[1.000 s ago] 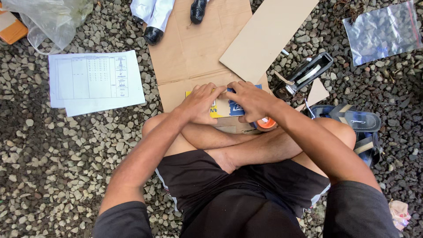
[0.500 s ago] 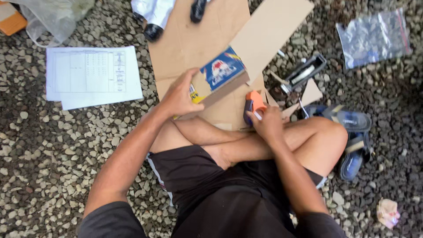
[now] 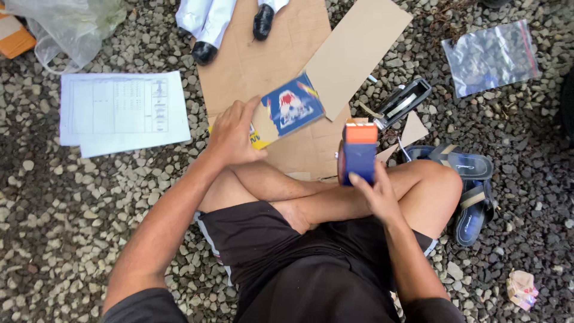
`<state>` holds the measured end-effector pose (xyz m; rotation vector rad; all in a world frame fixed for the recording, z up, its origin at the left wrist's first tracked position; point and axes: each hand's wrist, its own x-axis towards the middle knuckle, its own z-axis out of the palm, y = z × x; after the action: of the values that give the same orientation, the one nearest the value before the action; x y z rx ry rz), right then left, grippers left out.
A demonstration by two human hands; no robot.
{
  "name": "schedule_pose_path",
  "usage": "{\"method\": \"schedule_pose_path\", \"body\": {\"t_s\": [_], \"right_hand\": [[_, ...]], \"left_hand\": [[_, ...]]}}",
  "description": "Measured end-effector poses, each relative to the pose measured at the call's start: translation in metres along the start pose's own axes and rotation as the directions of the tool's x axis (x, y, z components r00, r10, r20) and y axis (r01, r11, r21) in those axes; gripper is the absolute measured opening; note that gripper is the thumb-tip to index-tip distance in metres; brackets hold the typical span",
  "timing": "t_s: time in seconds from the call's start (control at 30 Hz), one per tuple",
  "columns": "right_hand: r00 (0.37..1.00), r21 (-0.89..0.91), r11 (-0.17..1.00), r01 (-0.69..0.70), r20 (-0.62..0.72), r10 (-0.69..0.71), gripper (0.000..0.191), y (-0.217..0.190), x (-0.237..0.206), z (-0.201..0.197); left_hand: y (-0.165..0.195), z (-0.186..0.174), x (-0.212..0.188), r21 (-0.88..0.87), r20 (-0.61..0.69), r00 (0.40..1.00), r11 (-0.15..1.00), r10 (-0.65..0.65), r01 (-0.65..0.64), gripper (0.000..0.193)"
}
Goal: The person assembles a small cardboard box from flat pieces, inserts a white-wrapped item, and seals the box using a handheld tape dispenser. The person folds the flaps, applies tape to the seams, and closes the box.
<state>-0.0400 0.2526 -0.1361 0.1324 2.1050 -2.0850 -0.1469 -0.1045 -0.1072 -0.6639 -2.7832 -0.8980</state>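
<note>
Partly hidden: box (image 3: 291,110) under left hand (image 3: 234,133) | right hand (image 3: 375,192) grips tape dispenser (image 3: 357,153), probably

The flat brown cardboard sheet (image 3: 263,66) ahead of the crossed legs is partly taken up: its near part is covered by the blue box (image 3: 287,110) gripped by the left hand (image 3: 233,134), and its far edge is blocked by dark-tipped white bottles (image 3: 206,24). Bare cardboard is left between them. To the right, passage is narrowed by the tape dispenser (image 3: 357,154) held up in the right hand (image 3: 376,194), a second dispenser (image 3: 403,103) and sandals (image 3: 469,185). Leftward, open gravel (image 3: 72,203) is found below the printed paper sheets (image 3: 122,112).
</note>
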Motion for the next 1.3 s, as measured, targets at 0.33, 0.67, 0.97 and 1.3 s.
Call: {"method": "schedule_pose_path", "body": {"t_s": [0.33,0.67,0.97,1.3], "right_hand": [[0.94,0.07,0.945,0.319,0.101,-0.325,0.088,-0.047,-0.065,-0.012],[0.96,0.197,0.943,0.268,0.024,-0.278,0.096,-0.055,-0.079,-0.013],[0.983,0.138,0.973,0.183,0.004,-0.185,0.087,-0.049,-0.089,-0.051],[0.947,-0.282,0.915,0.289,0.224,-0.23,0.066,-0.113,-0.073,-0.087]], "left_hand": [[0.093,-0.034,0.001,0.642,0.106,0.88,0.644,0.463,-0.417,0.062],[0.116,-0.05,0.0,0.684,0.103,0.875,0.605,0.473,-0.408,0.061],[0.064,-0.04,-0.007,-0.506,0.324,0.927,0.793,-0.189,0.339,0.103],[0.043,-0.054,0.003,-0.272,0.854,0.521,0.856,0.003,0.44,0.1]]}}
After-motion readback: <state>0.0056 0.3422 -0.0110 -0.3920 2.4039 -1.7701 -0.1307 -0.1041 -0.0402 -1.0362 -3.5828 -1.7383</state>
